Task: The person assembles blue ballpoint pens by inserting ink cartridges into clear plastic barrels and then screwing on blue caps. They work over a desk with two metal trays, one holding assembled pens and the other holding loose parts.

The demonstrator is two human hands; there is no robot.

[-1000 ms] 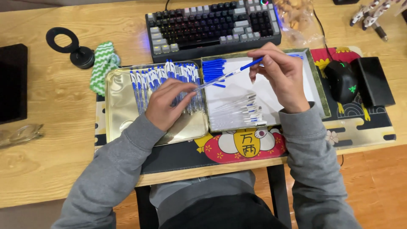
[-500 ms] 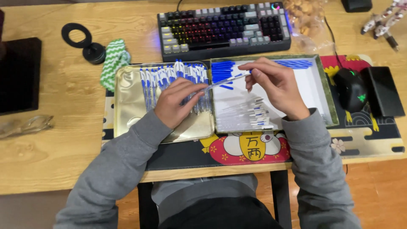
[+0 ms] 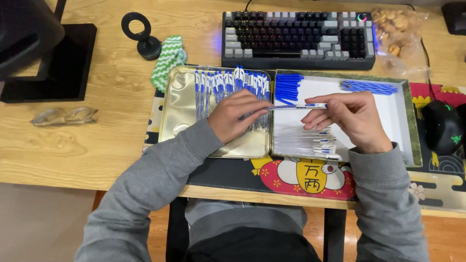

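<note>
wooden desk (image 3: pixel 107 140), keyboard (image 3: pixel 296 39), both hands (image 3: pixel 238 116) pinching one pen (image 3: pixel 298 106) over gold tray (image 3: pixel 182 97)

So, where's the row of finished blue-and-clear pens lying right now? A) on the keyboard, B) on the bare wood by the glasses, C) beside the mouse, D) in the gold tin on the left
D: the assembled pens lie side by side in the gold tin, just above the left hand.

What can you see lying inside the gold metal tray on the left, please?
Inside the gold tray lies a row of blue-and-clear pens along its far side. The left hand covers the row's near right part, so what lies beneath it is hidden.
</note>
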